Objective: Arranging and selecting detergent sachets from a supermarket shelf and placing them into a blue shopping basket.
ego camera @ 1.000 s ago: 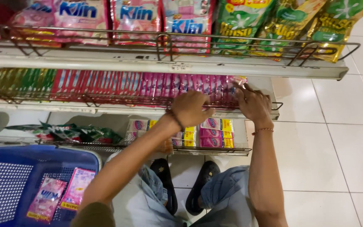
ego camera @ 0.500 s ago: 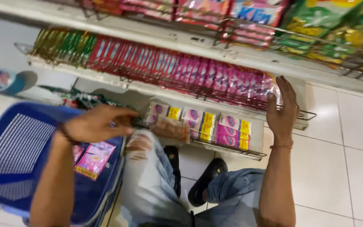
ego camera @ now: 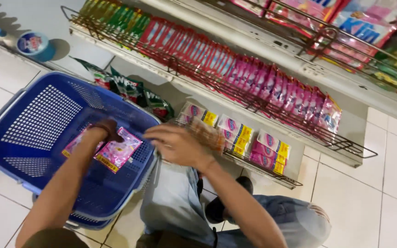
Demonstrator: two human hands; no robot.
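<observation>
Since half a second ago our right hand point(ego camera: 176, 144) has come off the shelf rail and swung across toward the blue perforated plastic basket point(ego camera: 42, 124), while our left hand point(ego camera: 103, 131) has sunk deeper into that basket.

From the head camera, the only view we have, our left hand lies down inside the basket with its fingers curled over the upper edge of a pink glossy sachet point(ego camera: 118, 150). It is touching the packet, but we cannot tell whether it has truly pinched it. A second pink sachet point(ego camera: 73, 143) lies just beside it, half hidden under our wrist. Our right hand hovers over the basket's near rim, fingers loosely spread and holding nothing.

Beyond our right hand, a low wire rack carries pink and yellow flat packets point(ego camera: 242, 135). Above that runs a long wire shelf rail of upright red and pink sachets point(ego camera: 253, 80).

We judge the step to be picking stock out of the basket. The next move would call for a firm pinch on the pink sachet, then a lift clear of the rim.
</observation>
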